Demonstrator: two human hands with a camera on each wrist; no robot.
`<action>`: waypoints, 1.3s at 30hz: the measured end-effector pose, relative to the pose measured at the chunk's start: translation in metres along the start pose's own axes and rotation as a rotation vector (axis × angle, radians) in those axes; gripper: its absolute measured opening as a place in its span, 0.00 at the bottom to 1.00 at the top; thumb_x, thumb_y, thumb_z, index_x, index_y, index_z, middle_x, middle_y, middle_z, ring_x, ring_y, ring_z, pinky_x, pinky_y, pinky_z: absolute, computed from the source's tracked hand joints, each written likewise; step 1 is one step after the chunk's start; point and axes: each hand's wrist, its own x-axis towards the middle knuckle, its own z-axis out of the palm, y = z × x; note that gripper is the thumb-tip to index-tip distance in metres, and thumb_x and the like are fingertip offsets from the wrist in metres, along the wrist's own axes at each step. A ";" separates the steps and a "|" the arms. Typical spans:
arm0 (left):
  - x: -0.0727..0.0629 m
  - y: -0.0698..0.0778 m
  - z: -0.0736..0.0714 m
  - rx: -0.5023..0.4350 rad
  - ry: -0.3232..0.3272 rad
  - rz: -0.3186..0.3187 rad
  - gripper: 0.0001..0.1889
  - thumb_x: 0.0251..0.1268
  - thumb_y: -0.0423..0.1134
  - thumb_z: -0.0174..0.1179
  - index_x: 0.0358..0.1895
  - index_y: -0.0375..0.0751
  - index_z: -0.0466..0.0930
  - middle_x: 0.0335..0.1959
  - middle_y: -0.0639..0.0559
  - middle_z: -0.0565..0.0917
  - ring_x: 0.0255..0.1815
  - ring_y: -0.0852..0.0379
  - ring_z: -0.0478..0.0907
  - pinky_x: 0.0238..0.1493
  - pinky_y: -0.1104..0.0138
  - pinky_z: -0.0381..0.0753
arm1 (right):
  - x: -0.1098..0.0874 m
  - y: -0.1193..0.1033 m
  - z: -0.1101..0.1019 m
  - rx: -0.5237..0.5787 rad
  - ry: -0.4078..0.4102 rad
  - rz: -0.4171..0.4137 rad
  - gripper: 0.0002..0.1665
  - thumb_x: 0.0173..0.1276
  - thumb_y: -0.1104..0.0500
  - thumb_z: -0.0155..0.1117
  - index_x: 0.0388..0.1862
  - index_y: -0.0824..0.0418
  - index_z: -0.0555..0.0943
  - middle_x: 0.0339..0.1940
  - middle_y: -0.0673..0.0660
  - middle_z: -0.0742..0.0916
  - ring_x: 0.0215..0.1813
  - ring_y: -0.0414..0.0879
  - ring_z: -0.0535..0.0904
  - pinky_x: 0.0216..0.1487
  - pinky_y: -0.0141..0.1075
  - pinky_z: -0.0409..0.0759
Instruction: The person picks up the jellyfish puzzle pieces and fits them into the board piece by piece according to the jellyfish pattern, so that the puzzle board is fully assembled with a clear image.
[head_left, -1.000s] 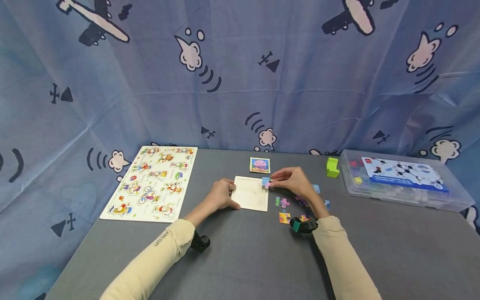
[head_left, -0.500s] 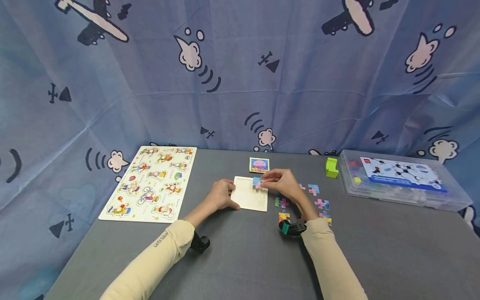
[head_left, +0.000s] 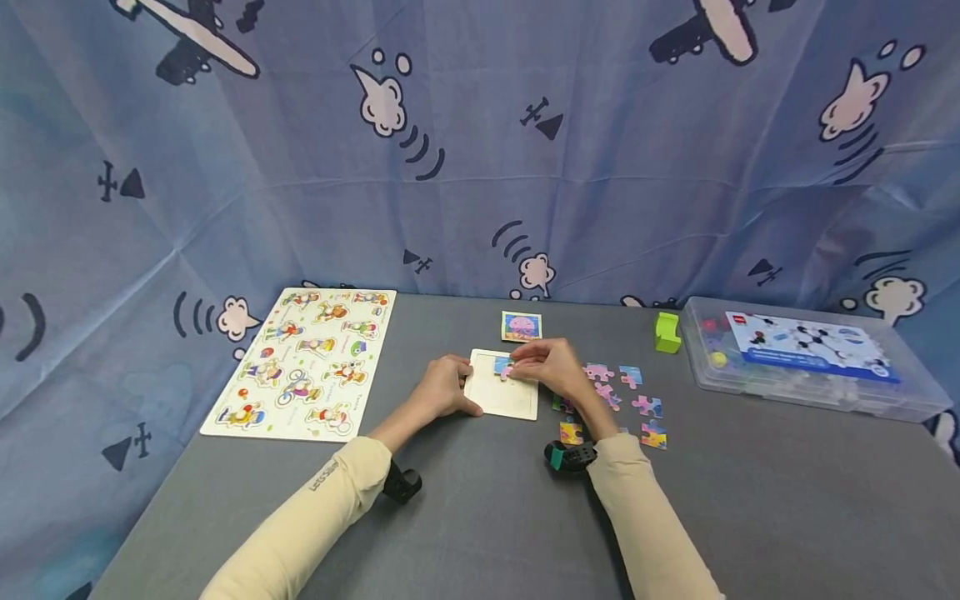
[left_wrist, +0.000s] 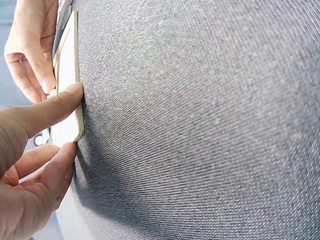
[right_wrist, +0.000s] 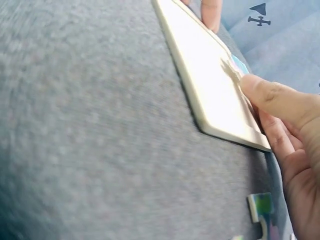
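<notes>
A pale wooden puzzle tray with a raised rim lies on the grey table in front of me. My left hand grips its left side, thumb at the near left corner and fingers along the edge; the left wrist view shows thumb and fingertips on the tray's rim. Between thumb and fingers of my right hand is a blue-and-pink jigsaw piece, held over the tray's upper part. Its blue corner peeks out past the thumb in the right wrist view.
Several loose jigsaw pieces lie right of the tray, some behind my right forearm. Beyond it sits a small picture square. A board of cartoon figures lies left; a green block and a clear plastic case stand right.
My right hand has carried the jigsaw piece leftward from the tray's right edge to its upper middle, uncovering more loose pieces at right. The left hand keeps its grip in place.
</notes>
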 end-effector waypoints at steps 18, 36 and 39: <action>0.002 0.000 0.001 -0.046 0.004 -0.053 0.35 0.34 0.36 0.81 0.53 0.28 0.80 0.58 0.42 0.78 0.45 0.49 0.80 0.46 0.62 0.79 | 0.008 -0.004 0.024 -0.117 0.075 -0.078 0.14 0.53 0.69 0.74 0.40 0.72 0.85 0.37 0.64 0.88 0.36 0.51 0.86 0.35 0.30 0.82; 0.001 -0.003 0.001 -0.109 0.029 -0.072 0.35 0.32 0.34 0.82 0.52 0.26 0.81 0.57 0.42 0.79 0.42 0.52 0.80 0.42 0.65 0.79 | 0.011 -0.010 0.035 -0.150 0.087 -0.059 0.13 0.53 0.69 0.74 0.37 0.71 0.83 0.34 0.63 0.87 0.36 0.51 0.85 0.35 0.31 0.82; 0.000 -0.003 0.002 -0.101 0.034 -0.059 0.35 0.31 0.34 0.82 0.51 0.26 0.81 0.56 0.42 0.80 0.41 0.52 0.79 0.41 0.65 0.78 | 0.011 -0.009 0.033 -0.092 0.075 -0.059 0.13 0.54 0.70 0.73 0.38 0.73 0.83 0.36 0.66 0.87 0.37 0.54 0.85 0.35 0.30 0.81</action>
